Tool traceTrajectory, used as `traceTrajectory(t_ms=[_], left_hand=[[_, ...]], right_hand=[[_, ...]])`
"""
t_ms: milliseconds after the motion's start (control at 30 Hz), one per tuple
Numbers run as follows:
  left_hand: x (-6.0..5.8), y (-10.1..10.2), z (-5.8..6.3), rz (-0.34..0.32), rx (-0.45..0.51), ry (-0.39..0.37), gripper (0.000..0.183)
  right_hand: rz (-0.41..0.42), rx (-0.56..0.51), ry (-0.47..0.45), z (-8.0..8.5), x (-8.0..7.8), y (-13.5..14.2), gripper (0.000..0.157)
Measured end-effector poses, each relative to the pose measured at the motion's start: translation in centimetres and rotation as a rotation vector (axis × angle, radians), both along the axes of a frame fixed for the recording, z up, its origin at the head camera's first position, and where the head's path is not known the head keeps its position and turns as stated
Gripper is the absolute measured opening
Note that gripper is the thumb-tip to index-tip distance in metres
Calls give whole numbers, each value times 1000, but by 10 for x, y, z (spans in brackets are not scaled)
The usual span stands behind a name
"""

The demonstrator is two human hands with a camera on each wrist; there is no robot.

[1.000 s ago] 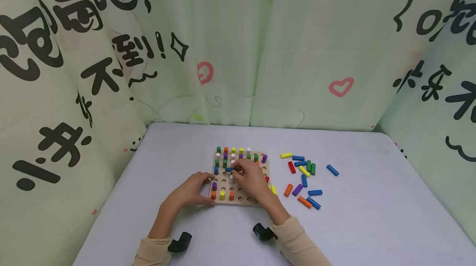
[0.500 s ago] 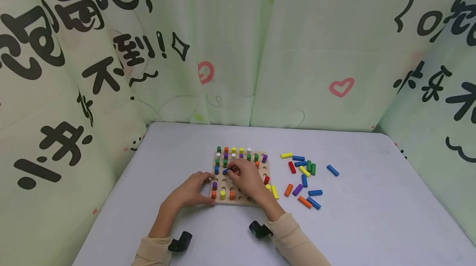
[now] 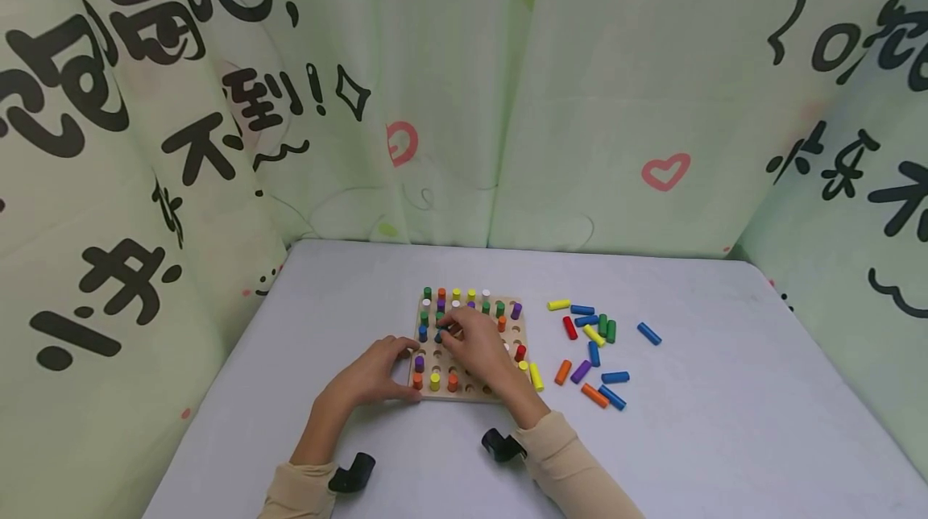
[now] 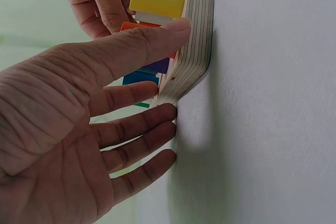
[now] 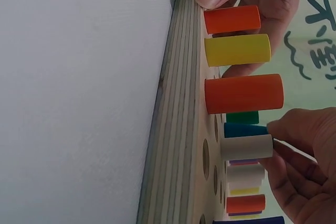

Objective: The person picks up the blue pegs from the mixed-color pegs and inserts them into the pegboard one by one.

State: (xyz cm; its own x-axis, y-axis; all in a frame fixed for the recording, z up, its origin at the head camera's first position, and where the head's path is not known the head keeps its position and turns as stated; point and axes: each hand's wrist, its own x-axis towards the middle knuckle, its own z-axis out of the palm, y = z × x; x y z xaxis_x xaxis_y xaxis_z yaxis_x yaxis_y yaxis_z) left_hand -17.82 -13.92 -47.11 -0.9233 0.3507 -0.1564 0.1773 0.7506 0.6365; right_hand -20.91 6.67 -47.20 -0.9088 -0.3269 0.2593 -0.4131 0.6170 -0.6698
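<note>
My right hand (image 3: 482,350) pinches a blue peg (image 5: 242,130) between thumb and fingertips over the wooden pegboard (image 3: 451,396). In the right wrist view the peg stands upright at the board's surface; its lower end is partly hidden behind a white peg (image 5: 247,147). My left hand (image 3: 379,372) rests at the board's near left corner. Its thumb touches the corner's edge and its extended fingers lie along the left side, as the left wrist view shows. Orange and yellow pegs (image 5: 237,50) stand in the front row, and several coloured pegs fill the back rows.
Several loose pegs lie right of the board, among them a red peg (image 3: 570,328), a purple peg (image 3: 581,371) and a blue peg (image 3: 648,333) farther out. One yellow peg (image 3: 536,376) lies by the board's right edge. A printed curtain (image 3: 580,100) surrounds the white table (image 3: 725,422).
The right hand has shifted slightly left over the board, and the blue peg it pinches has gone from lying sideways to upright. The left hand stays in place.
</note>
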Motion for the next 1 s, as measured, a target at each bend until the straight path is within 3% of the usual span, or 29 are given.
traceTrajectory(t_ms=[233, 567, 1000], left_hand=[[0, 0, 1, -5, -4, -1, 70], [0, 1, -1, 3, -11, -3, 70], [0, 2, -1, 5, -15, -6, 69]], right_hand=[[-12, 3, -17, 0, 0, 0, 12], [-60, -51, 11, 8, 14, 9, 16], [-79, -73, 127, 10, 27, 30, 16]])
